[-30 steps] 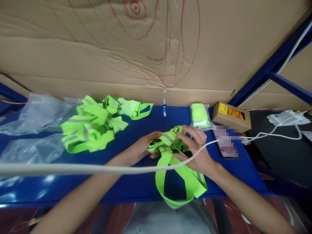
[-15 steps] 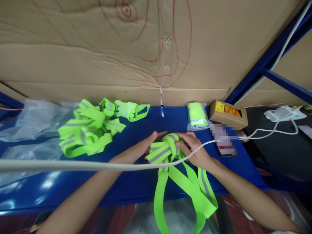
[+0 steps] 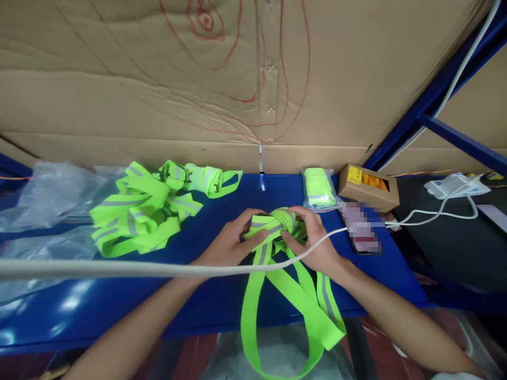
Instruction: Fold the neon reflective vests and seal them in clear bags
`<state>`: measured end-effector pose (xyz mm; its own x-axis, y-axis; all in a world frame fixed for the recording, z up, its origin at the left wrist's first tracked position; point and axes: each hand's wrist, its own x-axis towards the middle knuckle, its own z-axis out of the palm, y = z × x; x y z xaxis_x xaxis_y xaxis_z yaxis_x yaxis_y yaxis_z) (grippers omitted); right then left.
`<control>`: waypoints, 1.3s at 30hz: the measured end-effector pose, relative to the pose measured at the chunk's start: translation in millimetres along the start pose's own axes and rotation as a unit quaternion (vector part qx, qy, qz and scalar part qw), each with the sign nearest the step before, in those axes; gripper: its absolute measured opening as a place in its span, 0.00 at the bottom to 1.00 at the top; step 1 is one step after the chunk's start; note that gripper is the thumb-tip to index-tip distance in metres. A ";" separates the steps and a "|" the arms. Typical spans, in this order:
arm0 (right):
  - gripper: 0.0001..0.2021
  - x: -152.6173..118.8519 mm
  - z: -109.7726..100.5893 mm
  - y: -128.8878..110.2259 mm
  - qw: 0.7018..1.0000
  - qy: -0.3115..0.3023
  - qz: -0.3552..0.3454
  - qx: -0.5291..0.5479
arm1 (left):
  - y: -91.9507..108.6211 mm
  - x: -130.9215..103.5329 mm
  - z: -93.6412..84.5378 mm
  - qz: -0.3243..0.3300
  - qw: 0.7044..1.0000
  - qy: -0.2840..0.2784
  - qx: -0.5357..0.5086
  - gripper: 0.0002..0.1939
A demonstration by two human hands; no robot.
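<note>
A neon green reflective strap (image 3: 273, 224) with grey stripes is bunched and wrapped between my two hands at the middle of the blue table. My left hand (image 3: 233, 237) grips its left side, thumb across the front. On the right side my right hand (image 3: 315, 240) holds the bundle, thumb in front and fingers behind. Long loops of the strap hang from the bundle over the table's front edge. Fingertips behind the bundle are partly hidden. A white cable crosses in front of both forearms.
More green reflective straps (image 3: 146, 206) lie in a pile at left, beside clear plastic bags (image 3: 63, 195). At right are a bagged green strap (image 3: 318, 187), a cardboard box (image 3: 370, 187) and a phone (image 3: 360, 229). The white cable (image 3: 158, 270) spans the view. Cardboard (image 3: 190, 105) walls the back.
My left hand has closed onto the strap bundle, its thumb now over the front. The bundle has turned slightly between the hands, and the hanging loops have shifted a little left.
</note>
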<state>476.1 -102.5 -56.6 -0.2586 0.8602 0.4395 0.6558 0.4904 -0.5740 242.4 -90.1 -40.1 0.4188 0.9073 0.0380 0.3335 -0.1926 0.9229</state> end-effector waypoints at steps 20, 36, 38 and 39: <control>0.18 1.3 -3.0 6.9 0.997 0.053 -0.006 -0.051 | -3.2 0.6 4.7 0.127 0.980 0.019 0.151 0.13; 0.23 2.7 -3.8 1.0 0.981 0.015 -0.118 -0.156 | 9.2 -14.4 17.1 0.360 0.801 0.096 0.470 0.07; 0.22 0.9 -4.7 -2.3 0.980 -0.023 -0.146 -0.136 | 11.5 -17.0 18.1 0.376 0.781 0.054 0.496 0.09; 0.22 0.4 -5.4 -3.6 0.981 -0.035 -0.151 -0.116 | 12.5 -17.8 18.1 0.379 0.774 0.044 0.506 0.11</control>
<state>477.6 -104.7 -50.6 -0.5097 0.6915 0.5119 0.6828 0.6871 -0.2483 254.4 -115.4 -36.2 0.7739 0.4037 0.4881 0.5288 -0.8359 -0.1471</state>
